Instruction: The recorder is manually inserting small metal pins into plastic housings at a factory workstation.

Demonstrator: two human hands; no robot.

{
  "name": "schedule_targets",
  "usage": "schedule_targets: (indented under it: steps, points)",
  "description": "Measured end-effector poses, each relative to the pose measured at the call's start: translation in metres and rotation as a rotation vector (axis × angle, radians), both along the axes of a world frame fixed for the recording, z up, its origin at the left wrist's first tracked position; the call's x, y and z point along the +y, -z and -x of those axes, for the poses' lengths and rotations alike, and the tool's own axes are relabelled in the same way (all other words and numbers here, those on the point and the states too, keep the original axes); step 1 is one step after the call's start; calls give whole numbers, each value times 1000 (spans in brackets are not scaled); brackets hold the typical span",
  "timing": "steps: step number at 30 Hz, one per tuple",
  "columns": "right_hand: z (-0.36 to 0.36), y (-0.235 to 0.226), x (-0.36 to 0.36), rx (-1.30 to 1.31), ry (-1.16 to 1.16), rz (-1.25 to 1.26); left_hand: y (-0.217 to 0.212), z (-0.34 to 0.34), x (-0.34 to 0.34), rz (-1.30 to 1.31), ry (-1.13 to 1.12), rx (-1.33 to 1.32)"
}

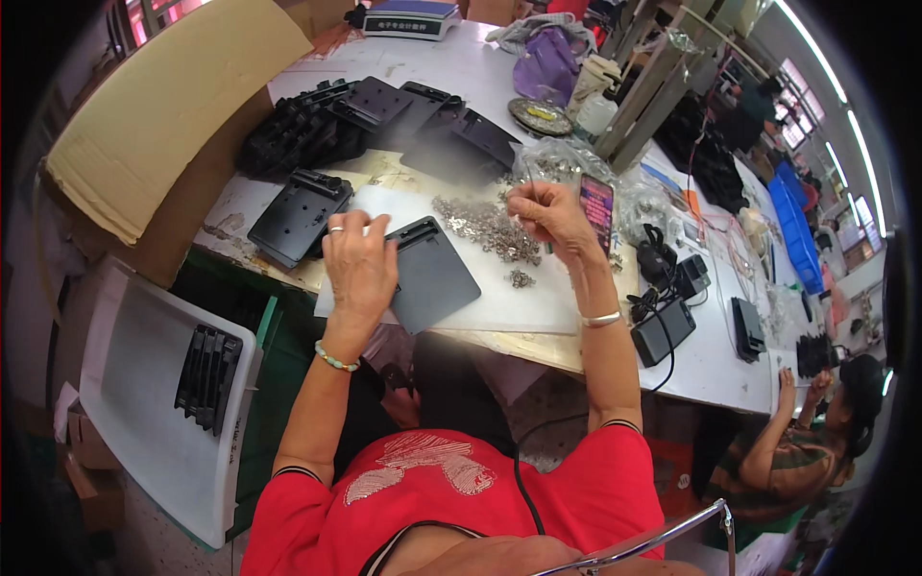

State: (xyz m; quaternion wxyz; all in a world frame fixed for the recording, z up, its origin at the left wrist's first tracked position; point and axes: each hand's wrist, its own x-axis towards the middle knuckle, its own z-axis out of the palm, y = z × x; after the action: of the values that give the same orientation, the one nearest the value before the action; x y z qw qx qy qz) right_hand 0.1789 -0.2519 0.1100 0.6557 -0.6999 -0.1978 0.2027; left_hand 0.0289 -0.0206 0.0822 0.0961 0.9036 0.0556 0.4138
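Observation:
On the white sheet [552,312] in front of me, a flat black plastic panel [437,278] lies tilted, a raised strip along its far edge. My left hand [360,264] is bent over the panel's left edge, its thumb side against it. Over the right side of a pile of small silvery metal parts [485,228], my right hand [552,219] is raised with thumb and forefinger pinched together. A thin dark line stands up by those fingertips; what they grip is too small to make out. Left of my left hand rests another black plastic panel [300,216].
More black panels [375,104] are stacked at the far left, beside an open cardboard box [178,106]. A phone [596,206], clear plastic bags and a black power adapter [663,331] lie to the right. A white bin [163,384] stands at the lower left. A co-worker [807,442] sits at the right.

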Motion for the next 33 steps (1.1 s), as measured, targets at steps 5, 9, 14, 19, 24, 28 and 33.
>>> schedule_targets:
  steps: [5,9,14,19,24,28,33]
  points:
    - [19,5,19,193,-199,-160,-7,-12,-29,381,339,-59]
    - [29,10,30,158,-182,-143,0,-16,-45,892,406,67]
    - [38,10,37,186,-213,-121,1,-19,-49,751,385,-106]
    - [38,15,37,206,-262,-112,7,-17,-40,670,474,-86]
    - [39,17,40,220,-300,-109,6,-12,-38,728,499,6]
    - [40,21,42,188,-257,-81,8,-8,-42,639,433,-27]
    - [46,24,48,173,-213,-49,18,-12,-39,442,345,-67]
